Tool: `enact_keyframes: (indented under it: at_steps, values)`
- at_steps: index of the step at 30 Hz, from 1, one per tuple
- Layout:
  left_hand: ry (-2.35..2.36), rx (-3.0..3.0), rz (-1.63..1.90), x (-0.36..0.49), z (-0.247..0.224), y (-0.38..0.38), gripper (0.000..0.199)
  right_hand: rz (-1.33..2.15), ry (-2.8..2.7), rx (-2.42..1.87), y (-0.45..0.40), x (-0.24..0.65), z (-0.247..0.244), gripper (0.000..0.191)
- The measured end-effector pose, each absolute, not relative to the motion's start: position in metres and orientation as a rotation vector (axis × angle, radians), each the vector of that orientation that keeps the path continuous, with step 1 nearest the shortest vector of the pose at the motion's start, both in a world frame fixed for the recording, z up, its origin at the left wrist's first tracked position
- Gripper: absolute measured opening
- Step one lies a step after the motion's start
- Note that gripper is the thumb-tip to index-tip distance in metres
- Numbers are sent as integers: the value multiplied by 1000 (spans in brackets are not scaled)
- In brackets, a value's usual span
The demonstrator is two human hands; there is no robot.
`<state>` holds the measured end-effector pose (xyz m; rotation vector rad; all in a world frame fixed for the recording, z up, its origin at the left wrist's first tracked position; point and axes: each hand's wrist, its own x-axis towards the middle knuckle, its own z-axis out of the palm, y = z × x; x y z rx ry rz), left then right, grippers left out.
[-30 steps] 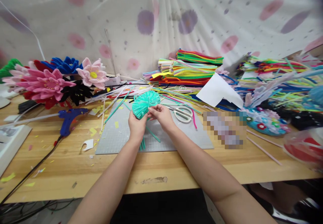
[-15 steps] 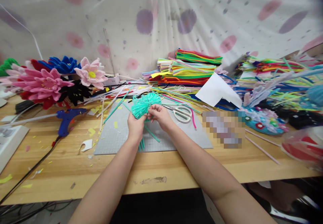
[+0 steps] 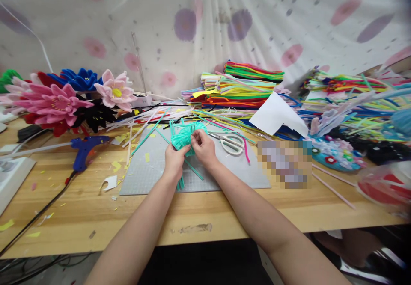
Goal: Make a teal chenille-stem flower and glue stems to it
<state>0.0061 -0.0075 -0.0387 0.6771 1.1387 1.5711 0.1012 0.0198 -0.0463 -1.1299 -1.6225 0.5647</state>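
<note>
A turquoise bundle of looped pipe cleaners [image 3: 183, 136] is held above the grey cutting mat [image 3: 144, 178]. My left hand [image 3: 174, 161] grips it from the lower left, thumb pressed against its edge. On its right side, my right hand [image 3: 203, 147] pinches it with bent fingers; the fingertips partly hide what they hold. Loose turquoise pipe cleaners [image 3: 194, 169] lie on the mat beneath and between the hands. Scissors with pale handles [image 3: 231, 143] rest on the mat just right of my right hand.
Finished pipe-cleaner flowers [image 3: 54, 101] stand at the left, with a blue glue gun [image 3: 81, 152] before them. Stacked colourful pipe cleaners [image 3: 244, 86] fill the back. White paper [image 3: 278, 114] leans at the right, near a flowered blue piece [image 3: 334, 154]. Paper scraps litter the wooden table [image 3: 96, 216].
The bundle has turned in my hands and shifted slightly right, with loop sides now showing at its upper left. My right hand has risen a little along its edge.
</note>
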Motion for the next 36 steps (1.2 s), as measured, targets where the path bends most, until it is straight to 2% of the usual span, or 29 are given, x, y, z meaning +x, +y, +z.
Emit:
enact_keyframes:
  at_steps: [5,9,18,26,31,36]
  values:
    - [1171,685,1583,2,-40,-5,38,509,-1720,-1142,26,109,-42,8]
    - [1175,735,1528,-1,-39,-5,35,397,-1799,-1051,36,122,-39,26]
    - [1138,744,1569,2,-42,-5,41,560,-1896,-937,39,121,-48,14]
    - [1290,590,1625,-3,-37,-2,33,605,-1777,-950,33,115,-44,26]
    - [1272,432,1649,-15,-31,2,32,546,-1825,-1261,38,161,-11,19]
    - [1272,344,1688,-19,-25,4,30,325,-2239,-1927,37,223,7,23]
